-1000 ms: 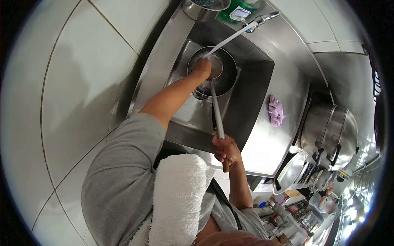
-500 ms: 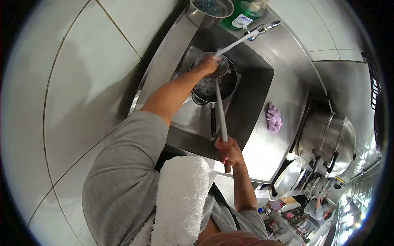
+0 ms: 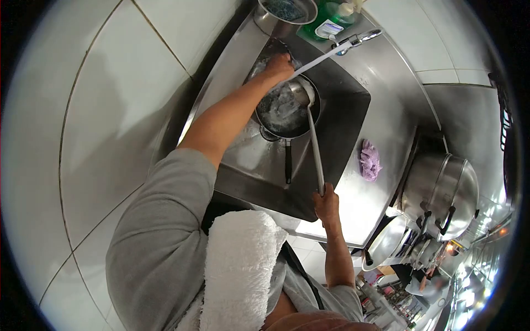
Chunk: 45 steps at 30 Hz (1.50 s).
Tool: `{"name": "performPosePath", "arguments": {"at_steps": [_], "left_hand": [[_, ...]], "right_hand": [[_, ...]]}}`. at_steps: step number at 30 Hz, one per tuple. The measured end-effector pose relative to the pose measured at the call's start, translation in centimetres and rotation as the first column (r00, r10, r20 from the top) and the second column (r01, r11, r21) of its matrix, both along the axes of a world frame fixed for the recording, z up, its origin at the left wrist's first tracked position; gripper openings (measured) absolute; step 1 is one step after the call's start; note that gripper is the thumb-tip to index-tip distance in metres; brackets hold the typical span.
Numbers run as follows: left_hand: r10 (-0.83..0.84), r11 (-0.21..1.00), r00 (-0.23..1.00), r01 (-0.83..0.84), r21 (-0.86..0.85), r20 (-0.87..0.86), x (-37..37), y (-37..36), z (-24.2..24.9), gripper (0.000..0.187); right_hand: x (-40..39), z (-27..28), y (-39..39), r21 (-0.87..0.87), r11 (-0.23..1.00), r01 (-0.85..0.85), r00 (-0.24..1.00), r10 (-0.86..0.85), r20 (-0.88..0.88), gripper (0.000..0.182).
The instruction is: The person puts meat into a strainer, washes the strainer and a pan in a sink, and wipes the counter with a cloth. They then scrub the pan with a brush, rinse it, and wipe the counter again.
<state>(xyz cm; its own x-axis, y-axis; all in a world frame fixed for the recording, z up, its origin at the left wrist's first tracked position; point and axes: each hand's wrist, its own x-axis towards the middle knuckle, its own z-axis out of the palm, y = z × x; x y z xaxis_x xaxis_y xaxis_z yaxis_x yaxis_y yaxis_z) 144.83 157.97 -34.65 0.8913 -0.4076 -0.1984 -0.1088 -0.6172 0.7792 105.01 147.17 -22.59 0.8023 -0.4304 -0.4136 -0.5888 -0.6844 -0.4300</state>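
My right hand (image 3: 327, 204) is wrapped round the long handle of a metal ladle (image 3: 316, 146). The ladle's round head lies over the far right side of a pan (image 3: 288, 115) that holds water and stands in the sink. My left hand (image 3: 280, 67) is closed at the pan's far edge, beside the running water; what its fingers hold, if anything, is hidden. Water streams from the tap (image 3: 359, 39) down toward the pan. The pan's black handle (image 3: 288, 163) points back toward me.
The steel sink (image 3: 248, 185) surrounds the pan. Behind it stand a metal pot (image 3: 269, 21) and a green soap bottle (image 3: 331, 22). A purple cloth (image 3: 370, 160) lies on the right counter, near large pots (image 3: 441, 190). Another person (image 3: 422, 284) is far off at lower right.
My left hand has moved off the ladle's head, up toward the sink's far side. My right hand has shifted right with the ladle, whose head has swung right and shows more plainly.
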Motion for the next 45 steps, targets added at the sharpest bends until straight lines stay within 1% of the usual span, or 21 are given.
{"name": "performPosePath", "arguments": {"at_steps": [4,6,7,10,11,14,15,17,18,20,22,23,26,27,31,34,35,38,39,42,45], "left_hand": [[-0.051,0.988,0.998,0.055,-0.145,0.029,-3.5,-0.9,2.6,0.021],[-0.197,0.974,0.946,0.218,-0.056,0.257,-6.3,-1.0,3.5,0.024],[-0.132,0.916,0.696,0.358,-0.182,0.706,-6.4,-1.3,0.4,0.025],[-0.09,0.993,0.996,0.087,-0.085,-0.024,-2.5,0.2,1.1,0.025],[0.106,0.971,0.993,-0.092,-0.22,0.054,-3.1,0.6,0.6,0.024],[-0.19,0.972,0.805,0.235,-0.008,0.563,-5.3,-0.3,1.0,0.024],[-0.08,0.944,0.671,0.288,-0.16,0.737,-6.6,-0.1,0.9,0.025],[-0.02,0.978,0.985,0.055,-0.201,0.169,-5.4,0.7,2.6,0.025],[0.028,0.985,0.988,-0.054,-0.166,-0.154,-4.6,1.0,3.4,0.025],[0.037,0.957,0.915,0.083,-0.278,0.402,-5.3,0.4,1.3,0.025],[-0.149,0.925,0.62,0.363,-0.113,0.77,-7.1,0.6,1.9,0.025],[-0.282,0.944,0.695,0.323,0.063,0.662,-6.8,1.0,2.3,0.021],[0.074,0.967,0.994,-0.053,-0.25,0.074,-4.3,0.9,1.8,0.015],[0.004,0.959,0.92,0.107,-0.262,0.392,-4.8,0.5,1.4,0.006],[-0.258,0.919,0.581,0.395,0.01,0.772,-5.0,-1.6,0.1,0.01],[-0.254,0.951,0.967,0.251,-0.181,0.006,1.1,-3.0,-1.5,0.023],[-0.331,0.944,0.943,0.33,-0.016,-0.03,-0.8,-1.6,4.5,0.026],[-0.584,0.809,0.747,0.564,0.163,0.316,-4.2,-2.8,6.2,0.031],[-0.582,0.811,0.771,0.531,0.245,0.258,-4.4,-3.0,6.9,0.035],[-0.419,0.907,0.907,0.421,-0.027,0.042,-0.2,-2.1,5.2,0.031],[-0.478,0.878,0.859,0.464,-0.118,-0.183,4.6,-0.5,1.4,0.034]], "right_hand": [[1.1,0.5,-0.7,-0.127,0.987,-0.098,0.991,0.108,0.073,0.023],[1.9,0.8,-0.6,-0.129,0.988,-0.082,0.994,0.091,0.064,0.024],[2.2,1.1,-0.7,-0.117,0.99,-0.073,0.996,0.078,0.044,0.026],[2.6,2.1,-0.3,-0.117,0.991,-0.066,0.998,0.067,0.003,0.028],[2.2,1.7,-0.5,-0.135,0.988,-0.078,0.997,0.08,0.013,0.028],[3.0,1.5,-1.1,-0.129,0.985,-0.112,0.993,0.114,0.014,0.031],[3.1,1.6,-1.2,-0.12,0.985,-0.122,0.992,0.124,0.005,0.032],[3.1,2.0,-1.3,-0.154,0.979,-0.133,0.99,0.139,0.026,0.028],[3.2,2.2,-1.3,-0.174,0.976,-0.133,0.989,0.142,0.04,0.027],[3.2,2.2,-1.5,-0.189,0.972,-0.138,0.988,0.148,0.042,0.028],[3.4,2.2,-1.3,-0.187,0.971,-0.149,0.986,0.16,0.046,0.029],[3.6,2.6,-1.3,-0.187,0.969,-0.16,0.984,0.172,0.046,0.029],[3.8,3.1,-1.5,-0.226,0.96,-0.165,0.983,0.18,0.044,0.031],[3.7,3.3,-1.6,-0.243,0.956,-0.167,0.983,0.181,0.037,0.032],[3.9,3.6,-2.5,-0.282,0.935,-0.213,0.97,0.238,0.055,0.035],[3.3,4.6,-2.9,-0.318,0.923,-0.217,0.964,0.254,0.08,0.036],[3.0,4.6,-3.2,-0.322,0.922,-0.214,0.962,0.257,0.097,0.037],[3.3,3.7,-3.6,-0.348,0.91,-0.224,0.944,0.292,0.156,0.038],[3.3,3.7,-3.8,-0.367,0.901,-0.233,0.935,0.311,0.17,0.038],[2.9,4.1,-3.7,-0.339,0.916,-0.214,0.949,0.277,0.149,0.04],[2.0,3.8,-3.6,-0.358,0.915,-0.189,0.958,0.251,0.137,0.041]]}}
